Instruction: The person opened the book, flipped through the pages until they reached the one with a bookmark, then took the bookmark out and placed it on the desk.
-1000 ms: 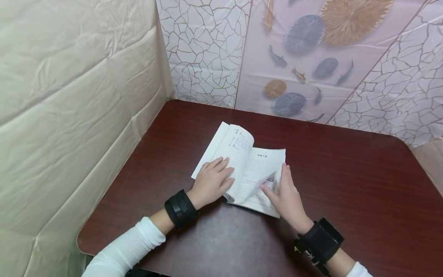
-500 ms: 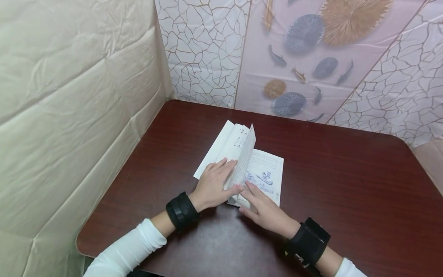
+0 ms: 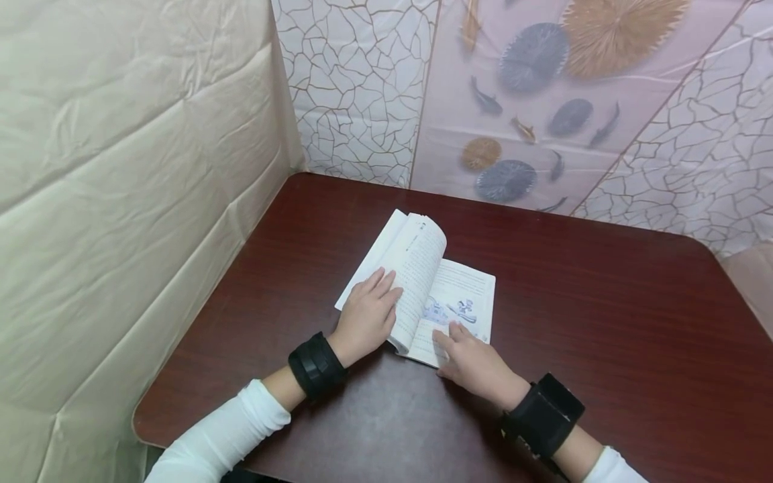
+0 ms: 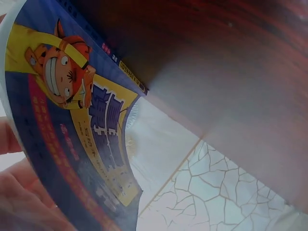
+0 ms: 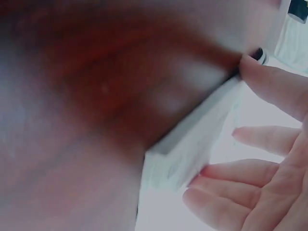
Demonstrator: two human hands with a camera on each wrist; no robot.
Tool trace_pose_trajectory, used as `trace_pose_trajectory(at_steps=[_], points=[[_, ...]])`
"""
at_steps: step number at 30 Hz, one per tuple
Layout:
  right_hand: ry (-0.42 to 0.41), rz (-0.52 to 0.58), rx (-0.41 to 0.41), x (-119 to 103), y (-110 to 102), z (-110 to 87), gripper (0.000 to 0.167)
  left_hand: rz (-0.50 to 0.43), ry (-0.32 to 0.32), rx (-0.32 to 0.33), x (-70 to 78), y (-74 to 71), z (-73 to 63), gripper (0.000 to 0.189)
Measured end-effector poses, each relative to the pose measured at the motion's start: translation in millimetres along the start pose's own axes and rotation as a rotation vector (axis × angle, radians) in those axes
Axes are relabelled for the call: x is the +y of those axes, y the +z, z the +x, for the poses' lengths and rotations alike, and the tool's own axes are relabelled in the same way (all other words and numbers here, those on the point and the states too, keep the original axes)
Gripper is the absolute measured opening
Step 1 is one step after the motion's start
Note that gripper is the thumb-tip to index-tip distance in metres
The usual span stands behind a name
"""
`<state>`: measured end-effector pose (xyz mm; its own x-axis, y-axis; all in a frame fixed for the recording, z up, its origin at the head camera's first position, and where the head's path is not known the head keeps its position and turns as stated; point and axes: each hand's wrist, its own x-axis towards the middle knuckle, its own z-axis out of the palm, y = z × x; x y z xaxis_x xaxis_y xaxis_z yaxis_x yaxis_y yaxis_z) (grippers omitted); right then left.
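The open paperback lies mid-frame, the left hand resting relaxed fingers on its left pages, the right hand's released over the right page. Light, flat pressure should prevent springback.

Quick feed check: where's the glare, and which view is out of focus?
Head: mostly sharp, with a pale sheen on the table near the person; left wrist: the book is fairly clear, the table hazy with glare; right wrist: blurriest, with the table smeared, the pages washed out and their print unreadable.
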<state>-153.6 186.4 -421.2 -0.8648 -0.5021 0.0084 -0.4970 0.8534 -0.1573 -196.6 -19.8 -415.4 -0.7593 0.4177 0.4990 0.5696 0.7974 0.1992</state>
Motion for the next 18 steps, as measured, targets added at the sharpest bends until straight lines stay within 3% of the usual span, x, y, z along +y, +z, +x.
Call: trace_pose_trajectory(at_steps=[4,13,18], points=[[-0.026,-0.031,-0.016,1,-6,0.4,0.044,0.034,0.015,-0.053,1.6,-0.6,0.0,0.031],[-0.123,-0.018,-0.025,5,-14,-1.8,0.008,-0.032,0.034,-0.053,1.0,0.6,-0.8,0.031],[-0.135,-0.060,0.009,6,-11,-5.6,0.011,-0.042,0.037,-0.063,1.8,-0.4,-0.7,0.031]])
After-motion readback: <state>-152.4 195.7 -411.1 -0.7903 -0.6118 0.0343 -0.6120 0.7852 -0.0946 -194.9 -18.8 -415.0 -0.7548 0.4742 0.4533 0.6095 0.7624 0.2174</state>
